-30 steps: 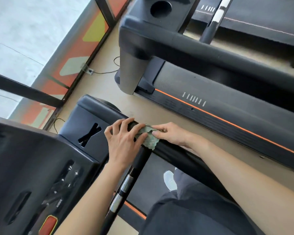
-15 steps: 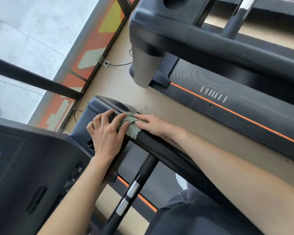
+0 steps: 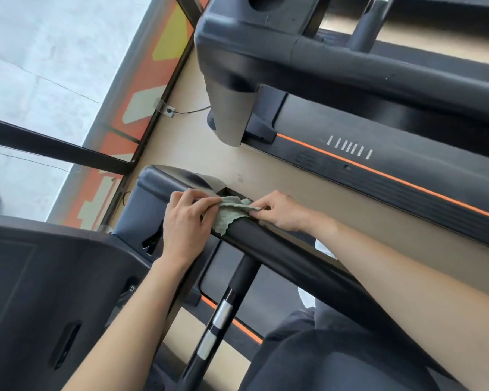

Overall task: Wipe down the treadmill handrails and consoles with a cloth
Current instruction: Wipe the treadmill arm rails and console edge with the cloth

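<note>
A small pale green cloth (image 3: 228, 213) lies draped over the black handrail (image 3: 288, 258) where the rail meets the console corner (image 3: 178, 179). My left hand (image 3: 185, 221) pinches the cloth's left edge with curled fingers. My right hand (image 3: 280, 211) pinches its right edge, resting on top of the rail. The dark console (image 3: 40, 300) of this treadmill fills the lower left, with a slot and small buttons visible.
A second treadmill (image 3: 378, 170) with an orange stripe runs along the right, its console (image 3: 246, 43) and thick handrail (image 3: 393, 80) at the top. A black grip bar with silver bands (image 3: 220, 323) slants below my hands. A window with a black frame (image 3: 54, 148) is at left.
Both hands slid the cloth along the handrail toward the console corner. My left hand went from lying flat on the cloth to pinching its edge; the cloth looks more spread out.
</note>
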`<action>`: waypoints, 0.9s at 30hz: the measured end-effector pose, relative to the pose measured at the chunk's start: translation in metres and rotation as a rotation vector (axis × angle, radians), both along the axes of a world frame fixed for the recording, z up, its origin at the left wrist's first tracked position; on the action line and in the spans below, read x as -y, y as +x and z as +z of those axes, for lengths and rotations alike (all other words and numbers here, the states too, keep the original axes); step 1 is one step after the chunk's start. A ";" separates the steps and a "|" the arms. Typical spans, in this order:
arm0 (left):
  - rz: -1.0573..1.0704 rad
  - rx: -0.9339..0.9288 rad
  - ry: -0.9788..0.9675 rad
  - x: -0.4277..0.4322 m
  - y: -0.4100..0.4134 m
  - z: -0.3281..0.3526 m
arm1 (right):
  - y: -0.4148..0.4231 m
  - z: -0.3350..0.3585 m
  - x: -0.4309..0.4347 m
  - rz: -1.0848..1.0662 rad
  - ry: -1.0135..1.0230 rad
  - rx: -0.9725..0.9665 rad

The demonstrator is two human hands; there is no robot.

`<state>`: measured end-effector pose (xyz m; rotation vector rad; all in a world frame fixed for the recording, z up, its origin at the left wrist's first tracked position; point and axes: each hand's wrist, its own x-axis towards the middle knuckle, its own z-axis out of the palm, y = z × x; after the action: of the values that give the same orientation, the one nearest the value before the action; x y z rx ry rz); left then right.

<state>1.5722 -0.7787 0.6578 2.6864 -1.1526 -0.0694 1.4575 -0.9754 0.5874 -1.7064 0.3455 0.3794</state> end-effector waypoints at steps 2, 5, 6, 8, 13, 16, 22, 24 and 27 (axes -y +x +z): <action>-0.014 -0.042 -0.017 0.001 -0.004 -0.001 | -0.014 0.001 0.005 -0.015 0.011 -0.026; -0.029 -0.145 -0.038 0.005 -0.006 -0.003 | -0.031 0.001 0.011 -0.050 0.017 -0.045; -0.054 -0.166 -0.048 0.006 -0.005 -0.003 | -0.036 0.002 0.013 -0.085 0.023 -0.033; -0.092 -0.195 -0.067 0.011 -0.003 0.000 | -0.041 0.012 0.015 -0.206 0.040 -0.011; -0.117 -0.310 -0.178 0.036 0.007 0.018 | -0.045 0.043 0.027 -0.385 -0.163 0.196; -0.160 -0.388 -0.270 0.049 0.010 0.032 | -0.049 0.050 0.033 -0.363 -0.287 0.251; -0.457 -0.315 -0.159 0.020 0.005 0.011 | -0.088 0.046 0.001 -0.272 -0.350 0.141; -0.483 -0.334 -0.114 0.008 0.002 0.000 | -0.100 0.045 -0.017 -0.175 -0.282 0.014; -0.516 -0.355 -0.104 0.005 0.001 -0.003 | -0.103 0.045 -0.024 -0.174 -0.236 -0.066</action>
<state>1.5729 -0.7836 0.6552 2.1064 -1.6286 -0.5259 1.3542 -0.9517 0.6324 -1.8791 0.6020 0.2753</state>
